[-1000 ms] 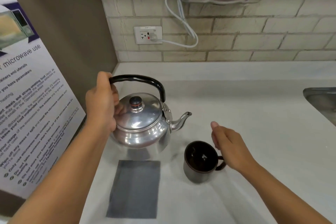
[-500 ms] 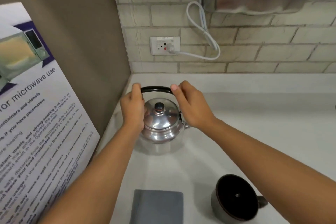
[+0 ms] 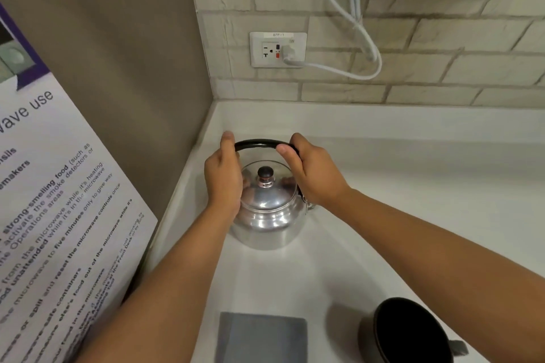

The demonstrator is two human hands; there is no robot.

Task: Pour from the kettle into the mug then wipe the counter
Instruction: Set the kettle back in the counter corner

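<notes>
Both bare forearms stretched forward from the near edge, converging toward the far left corner. Left hand (image 3: 223, 178) upright, palm facing right, fingers curled closed around the left end of the kettle handle (image 3: 256, 145), thumb tip raised on top. Right hand (image 3: 311, 173) mirrored, closed over the handle's right end, wrist angled inward.

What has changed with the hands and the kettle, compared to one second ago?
The right hand left the mug and took the kettle handle beside the left hand. The kettle now sits farther back toward the corner. Cloth and mug seem unmoved.
</notes>
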